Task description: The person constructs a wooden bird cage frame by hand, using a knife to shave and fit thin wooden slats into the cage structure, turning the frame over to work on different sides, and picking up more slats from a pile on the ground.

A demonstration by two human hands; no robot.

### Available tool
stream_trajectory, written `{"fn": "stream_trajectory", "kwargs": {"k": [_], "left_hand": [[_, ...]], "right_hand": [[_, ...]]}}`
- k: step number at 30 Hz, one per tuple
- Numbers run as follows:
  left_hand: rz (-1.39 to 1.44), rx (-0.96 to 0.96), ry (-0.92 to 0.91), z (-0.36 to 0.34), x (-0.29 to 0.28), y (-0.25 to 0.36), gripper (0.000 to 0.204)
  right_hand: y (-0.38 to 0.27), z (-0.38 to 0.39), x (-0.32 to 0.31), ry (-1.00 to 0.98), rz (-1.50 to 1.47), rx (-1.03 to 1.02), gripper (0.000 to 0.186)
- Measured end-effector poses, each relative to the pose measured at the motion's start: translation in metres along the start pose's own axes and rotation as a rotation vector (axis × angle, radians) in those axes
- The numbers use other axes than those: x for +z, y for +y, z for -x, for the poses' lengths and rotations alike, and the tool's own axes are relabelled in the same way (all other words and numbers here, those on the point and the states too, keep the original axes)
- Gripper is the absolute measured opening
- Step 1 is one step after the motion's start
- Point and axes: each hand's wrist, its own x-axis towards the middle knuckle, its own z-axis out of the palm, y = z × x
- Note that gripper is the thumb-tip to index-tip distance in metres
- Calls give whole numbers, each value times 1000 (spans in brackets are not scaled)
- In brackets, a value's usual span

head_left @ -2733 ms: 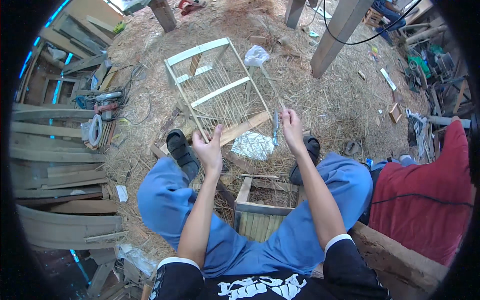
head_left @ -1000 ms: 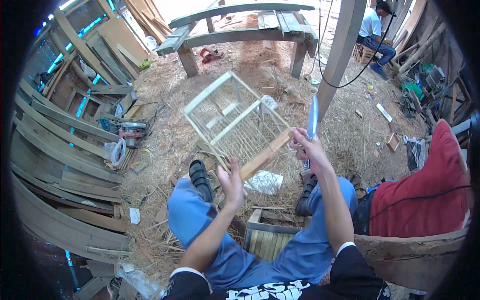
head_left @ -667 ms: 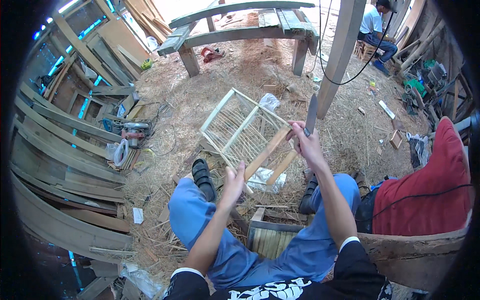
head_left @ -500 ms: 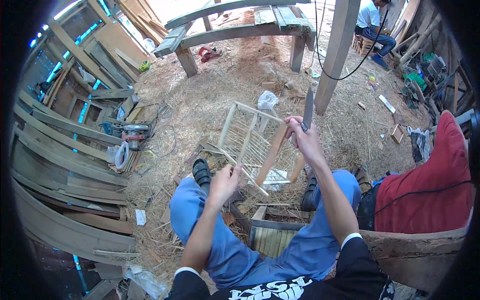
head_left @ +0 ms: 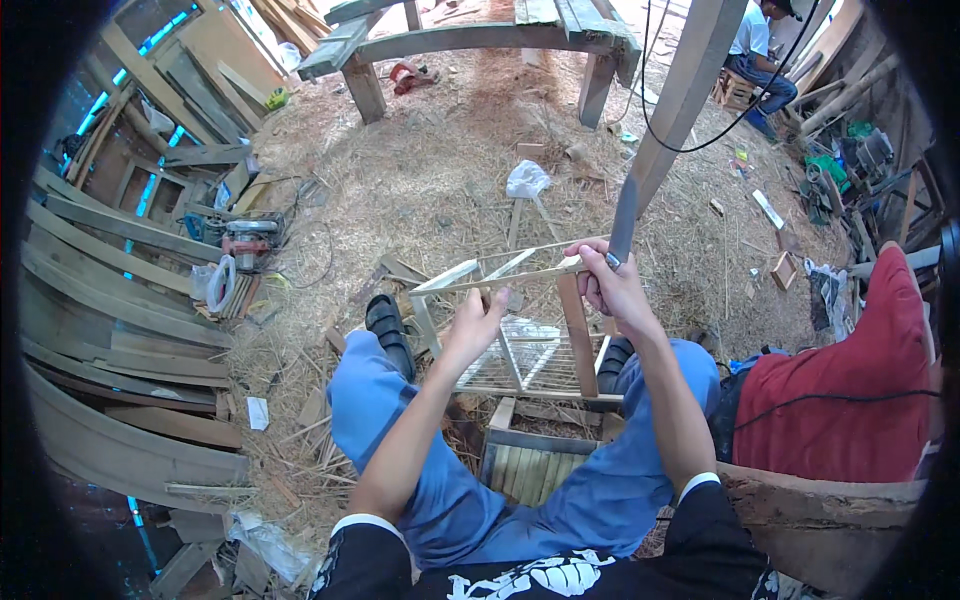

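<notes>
A cage-like wooden frame (head_left: 426,326) with thin parallel bars stands tilted between my knees. My left hand (head_left: 473,325) is closed on its upper rail, fingertips around the thin strip. In my right hand (head_left: 612,287) is a knife (head_left: 622,225), its broad dark blade pointing up and away from me. The fingers of that hand also meet the frame's upper right corner. A wider brown wooden slat (head_left: 577,335) runs down the frame's right side, below the right hand. The knife's handle is mostly hidden by my fingers.
Shavings and bamboo scraps cover the ground. Ahead stands a wooden bench (head_left: 480,42), with a post (head_left: 680,90) to its right. A circular saw (head_left: 250,240) and stacked boards (head_left: 130,330) lie left. Red cloth (head_left: 830,410) is at right. Another person (head_left: 755,60) sits far right.
The frame has turned, its upper rail now nearer level and its barred side lower. My left hand has moved up and right along with it; the knife stays in my right hand.
</notes>
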Motion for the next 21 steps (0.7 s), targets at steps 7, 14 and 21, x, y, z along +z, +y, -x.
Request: {"fn": "stream_trajectory", "kwargs": {"k": [7,14,21], "left_hand": [[310,147,-331,0,-26,0,44],[493,122,-262,10,-32,6,32],[475,75,31,25,-48,2,37]], "right_hand": [[2,-6,-17,23,-79,59,28],[-11,-7,-18,127,-114,67,36],[3,1,-35,360,369,-149,28]]}}
